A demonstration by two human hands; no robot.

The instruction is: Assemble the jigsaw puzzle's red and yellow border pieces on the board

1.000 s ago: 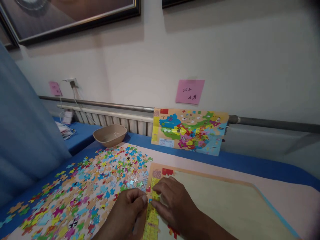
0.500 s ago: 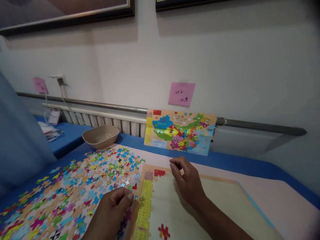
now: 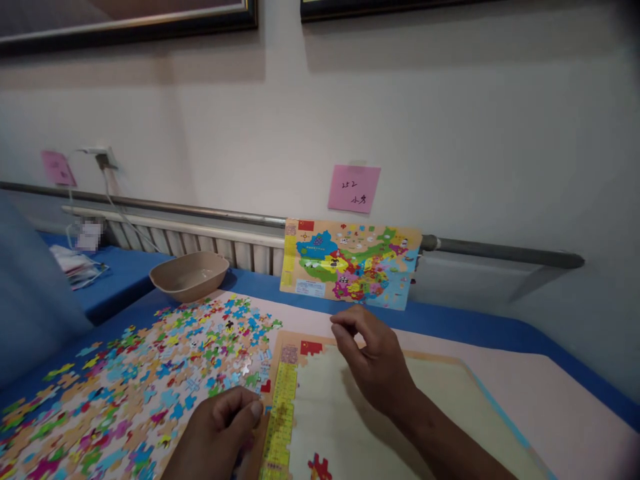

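My right hand (image 3: 375,357) hovers over the upper part of the puzzle board (image 3: 370,413), thumb and forefinger pinched together. Whatever is between those fingertips, if anything, is too small to see. Curled closed at the board's left edge is my left hand (image 3: 217,427); its fingers hide any content. Along that edge runs a yellow strip of fitted pieces (image 3: 280,420), with a red flag corner (image 3: 311,348) at the top. A small red cluster of pieces (image 3: 320,467) lies low on the pale board. Loose jigsaw pieces (image 3: 150,393) spread to the left.
A finished map picture (image 3: 350,263) leans against the wall behind the board. The beige bowl (image 3: 190,277) stands at the back left, near the radiator (image 3: 245,253). A pink note (image 3: 354,189) is stuck on the wall. Blue cloth (image 3: 505,327) shows around the pale sheet.
The whole view has shifted slightly, so things appear a little farther left. Both hands keep nearly the same closed pose, the right still raised over the board.
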